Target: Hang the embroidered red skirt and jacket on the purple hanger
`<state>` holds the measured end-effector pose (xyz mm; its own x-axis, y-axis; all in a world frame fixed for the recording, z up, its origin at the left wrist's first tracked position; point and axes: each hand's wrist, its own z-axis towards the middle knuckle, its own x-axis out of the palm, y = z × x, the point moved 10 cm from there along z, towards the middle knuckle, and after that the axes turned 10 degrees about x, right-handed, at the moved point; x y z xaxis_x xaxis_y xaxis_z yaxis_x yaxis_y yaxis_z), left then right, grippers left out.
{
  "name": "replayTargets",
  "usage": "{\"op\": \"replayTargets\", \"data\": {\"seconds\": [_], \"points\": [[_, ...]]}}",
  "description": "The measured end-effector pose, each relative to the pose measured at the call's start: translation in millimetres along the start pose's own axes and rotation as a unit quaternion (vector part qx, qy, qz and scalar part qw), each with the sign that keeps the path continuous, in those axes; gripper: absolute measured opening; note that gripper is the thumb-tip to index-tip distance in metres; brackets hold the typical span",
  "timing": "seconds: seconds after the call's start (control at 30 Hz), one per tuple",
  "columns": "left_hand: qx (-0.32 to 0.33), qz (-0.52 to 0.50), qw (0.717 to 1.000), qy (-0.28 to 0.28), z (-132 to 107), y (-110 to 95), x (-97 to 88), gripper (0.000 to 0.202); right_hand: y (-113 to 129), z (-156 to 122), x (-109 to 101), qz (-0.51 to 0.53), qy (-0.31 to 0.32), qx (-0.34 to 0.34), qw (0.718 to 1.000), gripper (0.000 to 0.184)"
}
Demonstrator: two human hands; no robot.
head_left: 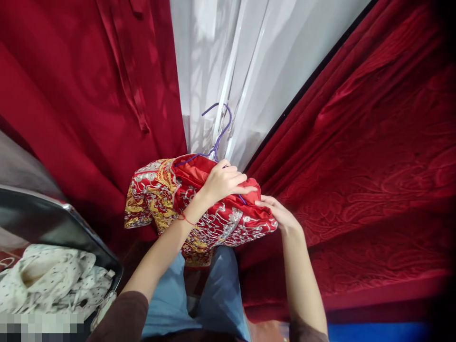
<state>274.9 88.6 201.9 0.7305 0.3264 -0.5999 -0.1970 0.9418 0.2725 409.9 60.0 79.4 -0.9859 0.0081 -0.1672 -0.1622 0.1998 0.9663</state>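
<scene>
A red jacket (228, 225) with gold and silver embroidery hangs in front of my legs on a purple wire hanger (216, 145). The hanger's hook points up and away from me, and one of its arms runs into the left shoulder. My left hand (226, 181) is closed around the hanger just below its neck, at the collar opening, with one finger stretched to the right over the red lining. At the right shoulder, my right hand (280, 211) pinches the edge of the jacket. The hanger's right end partly shows between my hands; its tip is hidden inside the cloth.
Red curtains (374, 190) hang on the right, with plainer red cloth (89, 95) on the left. White panels (245, 71) stand between them. At lower left, a white dotted garment (53, 275) lies on a black chair (71, 223). Blue flooring (377, 332) shows at lower right.
</scene>
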Motion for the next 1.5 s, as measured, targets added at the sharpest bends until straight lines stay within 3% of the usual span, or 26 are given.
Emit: {"op": "replayTargets", "data": {"seconds": [0.1,0.17,0.2,0.27,0.33,0.37,0.4,0.47,0.57,0.63,0.67,0.73,0.8,0.83,0.97,1.03,1.1,1.23,1.3,1.4,1.5], "points": [[-0.004,0.002,1.0,-0.003,3,0,0.7,0.048,-4,-15,-16,-0.033,-0.101,-0.066,0.992,0.042],[-0.012,0.001,1.0,0.01,6,0,5.2,0.046,14,-43,-34,-0.09,-0.258,-0.143,0.951,0.035],[-0.016,-0.001,1.0,0.016,8,0,7.4,0.045,27,-63,-42,-0.13,-0.352,-0.182,0.909,0.031],[-0.019,-0.004,1.0,0.021,11,-3,9.8,0.044,51,-108,-45,-0.218,-0.523,-0.236,0.789,0.025],[-0.023,-0.003,0.999,0.022,13,-5,10.2,0.043,61,-137,-36,-0.284,-0.625,-0.247,0.684,0.026],[-0.026,-0.003,0.999,0.023,12,-5,10.1,0.042,59,-143,-31,-0.3,-0.648,-0.24,0.657,0.027],[-0.029,-0.001,0.999,0.024,12,-4,10.0,0.04,53,-146,-28,-0.304,-0.657,-0.232,0.649,0.027],[-0.029,0.004,0.999,0.027,8,-2,9.8,0.036,35,-142,-22,-0.289,-0.647,-0.215,0.672,0.025],[-0.009,0.006,1.0,0.03,5,-2,11.3,0.03,8,-133,-21,-0.246,-0.603,-0.185,0.736,0.025],[0.004,0.003,1.0,0.026,5,-4,13.3,0.029,5,-136,-20,-0.246,-0.585,-0.169,0.754,0.023],[0.005,0.002,1.0,0.022,5,-4,14.3,0.029,10,-142,-19,-0.256,-0.59,-0.166,0.747,0.022],[-0.011,0.002,1.0,0.016,7,-3,16.6,0.033,26,-160,-12,-0.278,-0.631,-0.165,0.705,0.02],[-0.042,0.0,0.999,0.02,7,1,19.9,0.036,40,-173,4,-0.288,-0.671,-0.156,0.665,0.02],[-0.056,-0.002,0.998,0.025,6,3,21.6,0.036,43,-173,14,-0.289,-0.676,-0.146,0.662,0.02],[-0.072,-0.001,0.997,0.038,0,7,22.3,0.029,23,-129,54,-0.295,-0.609,-0.079,0.732,0.021],[-0.055,0.004,0.998,0.043,-2,7,20.1,0.027,3,-110,56,-0.277,-0.588,-0.061,0.757,0.021],[-0.035,0.015,0.998,0.045,-1,4,17.7,0.031,-13,-102,43,-0.265,-0.578,-0.057,0.77,0.025],[-0.042,0.042,0.997,0.059,5,4,19.6,0.044,-17,-124,5,-0.329,-0.579,-0.03,0.745,0.016],[-0.061,0.033,0.995,0.067,8,6,23.6,0.044,-6,-147,5,-0.353,-0.595,-0.04,0.721,0.02],[-0.083,0.014,0.995,0.057,9,10,24.9,0.037,8,-157,36,-0.357,-0.585,-0.076,0.724,0.027],[-0.074,0.019,0.995,0.061,8,10,24.4,0.034,6,-112,73,-0.415,-0.507,-0.044,0.754,0.031]]}}
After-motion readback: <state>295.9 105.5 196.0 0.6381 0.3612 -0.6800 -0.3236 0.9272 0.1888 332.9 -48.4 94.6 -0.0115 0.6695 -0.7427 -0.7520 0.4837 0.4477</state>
